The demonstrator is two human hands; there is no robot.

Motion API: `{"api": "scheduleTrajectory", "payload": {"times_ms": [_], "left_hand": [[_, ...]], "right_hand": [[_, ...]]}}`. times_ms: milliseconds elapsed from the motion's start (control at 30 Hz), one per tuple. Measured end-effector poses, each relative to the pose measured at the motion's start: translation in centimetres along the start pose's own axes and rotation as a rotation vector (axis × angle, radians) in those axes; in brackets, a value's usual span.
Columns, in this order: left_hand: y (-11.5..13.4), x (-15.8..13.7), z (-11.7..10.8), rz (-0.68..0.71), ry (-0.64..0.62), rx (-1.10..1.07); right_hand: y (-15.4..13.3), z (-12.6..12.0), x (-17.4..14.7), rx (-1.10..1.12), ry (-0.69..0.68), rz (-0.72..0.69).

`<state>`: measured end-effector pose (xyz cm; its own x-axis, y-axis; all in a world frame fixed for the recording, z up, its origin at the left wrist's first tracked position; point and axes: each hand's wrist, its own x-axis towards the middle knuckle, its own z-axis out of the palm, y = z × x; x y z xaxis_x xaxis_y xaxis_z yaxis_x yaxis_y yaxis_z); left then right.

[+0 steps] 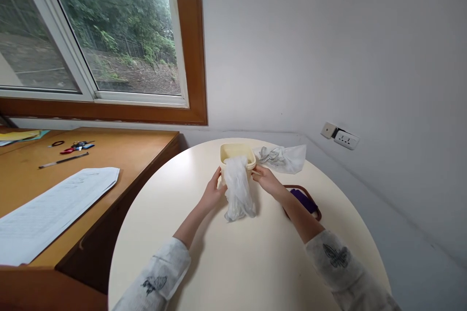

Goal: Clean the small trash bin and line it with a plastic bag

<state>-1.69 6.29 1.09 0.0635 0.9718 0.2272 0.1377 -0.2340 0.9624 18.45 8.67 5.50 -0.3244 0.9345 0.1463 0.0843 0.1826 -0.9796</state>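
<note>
A small cream plastic bin (238,148) stands upright near the far side of the round table. From its mouth a thin white plastic bag (239,189) hangs down over the front, its lower end reaching the tabletop. My left hand (214,188) holds the bin's left side, fingers behind and thumb at the front beside the bag. On the opposite side my right hand (266,180) grips the bin below its rim. Behind that hand lies another crumpled clear plastic bag (286,158). A dark purple item with a brown strap or frame (303,200) is partly hidden by my right forearm.
The cream round table (248,262) meets the wall at the back. To the left, a wooden desk (146,148) bears papers (62,204), a pen (63,161) and keys (78,146). A wall socket (346,139) is at the right, below window height.
</note>
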Motion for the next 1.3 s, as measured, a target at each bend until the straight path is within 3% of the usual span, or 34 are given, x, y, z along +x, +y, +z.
{"api": "scheduleTrajectory", "payload": {"times_ms": [267, 467, 633, 867, 1000, 1067, 1200, 1300], "left_hand": [[3.3, -4.6, -0.7, 0.047, -0.143, 0.070], [4.8, -7.6, -1.0, -0.030, -0.203, 0.089], [5.5, -8.7, -0.9, -0.027, -0.174, 0.102], [4.9, -9.1, -1.6, -0.046, -0.183, 0.161], [3.8, -11.7, -2.6, 0.123, 0.072, 0.227], [3.3, -13.5, -3.0, 0.260, 0.130, 0.375], [3.0, -15.9, -2.2, 0.406, -0.131, 0.652], [3.2, -16.1, -0.6, 0.466, -0.217, 0.782]], "right_hand": [[-1.0, 0.5, -4.3, -0.245, -0.016, 0.075], [-3.2, 1.3, -7.6, -0.240, -0.089, 0.051], [-4.6, 1.5, -9.2, -0.358, -0.105, 0.093], [-2.9, 0.7, -9.7, -0.334, -0.118, 0.080], [-1.5, 0.2, -11.5, -0.383, 0.129, -0.029], [-1.0, 0.2, -13.0, -0.439, 0.109, -0.177], [0.0, 1.1, -15.2, -0.630, -0.172, -0.370], [1.0, 2.4, -15.5, -0.771, -0.162, -0.394]]}}
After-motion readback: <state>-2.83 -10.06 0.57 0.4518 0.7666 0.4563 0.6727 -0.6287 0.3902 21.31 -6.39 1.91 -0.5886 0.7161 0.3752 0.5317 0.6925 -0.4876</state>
